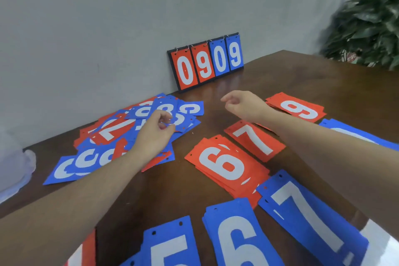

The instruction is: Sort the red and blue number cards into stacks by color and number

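Blue stacks line near edge; left fingers pinch pile card, right fingers loosely curled.

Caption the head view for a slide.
Left hand pinches a blue card from the unsorted pile; right hand hovers empty above sorted stacks.

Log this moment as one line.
left hand: pinching blue card in mixed pile | right hand: empty, above table | sorting unfinished

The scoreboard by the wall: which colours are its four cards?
In the head view, the scoreboard shows two red cards, then two blue.
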A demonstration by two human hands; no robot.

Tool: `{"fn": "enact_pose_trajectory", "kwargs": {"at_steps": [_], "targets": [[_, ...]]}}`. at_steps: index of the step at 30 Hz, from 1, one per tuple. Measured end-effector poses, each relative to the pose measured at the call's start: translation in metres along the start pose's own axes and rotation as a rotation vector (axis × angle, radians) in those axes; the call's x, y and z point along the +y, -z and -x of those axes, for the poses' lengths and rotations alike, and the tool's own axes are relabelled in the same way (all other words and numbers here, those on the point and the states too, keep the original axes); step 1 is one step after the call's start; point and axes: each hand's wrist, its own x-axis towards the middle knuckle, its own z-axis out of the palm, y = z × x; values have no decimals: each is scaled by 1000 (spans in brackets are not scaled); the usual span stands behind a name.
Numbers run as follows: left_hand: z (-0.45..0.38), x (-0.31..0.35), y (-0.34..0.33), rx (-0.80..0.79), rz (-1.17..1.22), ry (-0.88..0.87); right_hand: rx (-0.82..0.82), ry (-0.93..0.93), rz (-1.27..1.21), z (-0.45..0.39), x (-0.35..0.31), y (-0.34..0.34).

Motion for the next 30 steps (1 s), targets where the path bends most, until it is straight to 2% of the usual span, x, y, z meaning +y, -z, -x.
{"fn": "enact_pose_trajectory", "kwargs": {"at_steps": [9,15,20,23,27,30], "targets": [[5,-62,80,74,-209,-34,-114,78,4,-15,-64,-65],[-11,-97,116,139,-287,115,-141,132,28,-33,-87,-100],[-23,-116,127,81,-428,157,-141,172,114,-46,-96,-124],[-24,-125,125,47,-535,108,-141,183,165,-51,-95,-134],[-26,-131,123,66,-578,46,-250,123,242,-55,-90,-138],[-24,-130,122,90,-570,35,-193,176,413,-56,-91,-134]]}}
